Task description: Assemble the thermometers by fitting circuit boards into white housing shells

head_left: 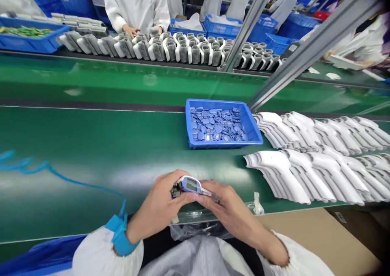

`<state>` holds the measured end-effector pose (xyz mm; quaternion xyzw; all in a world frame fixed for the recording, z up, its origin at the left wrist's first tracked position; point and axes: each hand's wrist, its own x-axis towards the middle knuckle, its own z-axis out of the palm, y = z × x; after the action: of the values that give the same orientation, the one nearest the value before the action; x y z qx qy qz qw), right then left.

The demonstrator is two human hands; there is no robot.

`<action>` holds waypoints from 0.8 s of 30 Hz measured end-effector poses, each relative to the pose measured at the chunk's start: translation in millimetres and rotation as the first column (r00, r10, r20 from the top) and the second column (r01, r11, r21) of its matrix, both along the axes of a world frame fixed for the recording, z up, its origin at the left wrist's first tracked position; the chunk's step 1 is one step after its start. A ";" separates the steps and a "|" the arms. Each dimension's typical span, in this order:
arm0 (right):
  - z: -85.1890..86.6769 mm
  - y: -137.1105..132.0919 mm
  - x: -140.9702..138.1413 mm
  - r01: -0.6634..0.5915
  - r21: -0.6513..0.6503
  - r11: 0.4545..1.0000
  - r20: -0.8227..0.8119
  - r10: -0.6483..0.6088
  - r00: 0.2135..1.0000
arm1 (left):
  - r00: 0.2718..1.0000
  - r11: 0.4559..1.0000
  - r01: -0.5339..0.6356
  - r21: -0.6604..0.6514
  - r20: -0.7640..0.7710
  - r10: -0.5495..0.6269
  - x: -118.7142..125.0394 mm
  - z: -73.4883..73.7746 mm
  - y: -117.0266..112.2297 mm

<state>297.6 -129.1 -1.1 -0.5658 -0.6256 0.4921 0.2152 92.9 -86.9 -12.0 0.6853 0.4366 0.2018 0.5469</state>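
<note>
Between both my hands, just above the near edge of the green bench, is what looks like an infrared thermometer with a blue-and-white rim around a small grey display. Bare electronic parts show at its left end. My left hand grips that end, thumb along the near side and fingers over the far side. My right hand closes on the right end, where a narrow pale part sticks out between its fingers. The fingers hide much of the body. A blue wrist strap with a coiled cord circles my left wrist.
A blue bin of small blue plastic pieces stands ahead. White gun-shaped shells lie in stacked rows at right. A metal post slants above the bench. Across it, a person in white works behind rows of grey-white housings.
</note>
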 end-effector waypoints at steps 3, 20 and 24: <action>3.2 6.1 -5.7 0.130 0.172 0.977 0.081 -0.145 0.986 | 0.999 0.999 -0.034 0.000 -0.007 0.034 -4.3 0.5 0.3; -16.7 -8.0 45.1 -0.062 0.557 0.829 0.699 -0.427 0.574 | 0.935 0.916 -0.331 -0.227 0.050 0.351 2.4 -5.0 -13.4; -34.8 -23.2 61.8 -0.037 0.672 0.740 0.663 -0.578 0.476 | 0.938 0.929 -0.330 -0.164 0.054 0.343 14.1 -6.5 -23.7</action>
<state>359.4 -152.3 -35.9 -0.7267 -0.6638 -0.1161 0.1332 107.0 -110.7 -18.5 0.5475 0.5390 0.2864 0.5725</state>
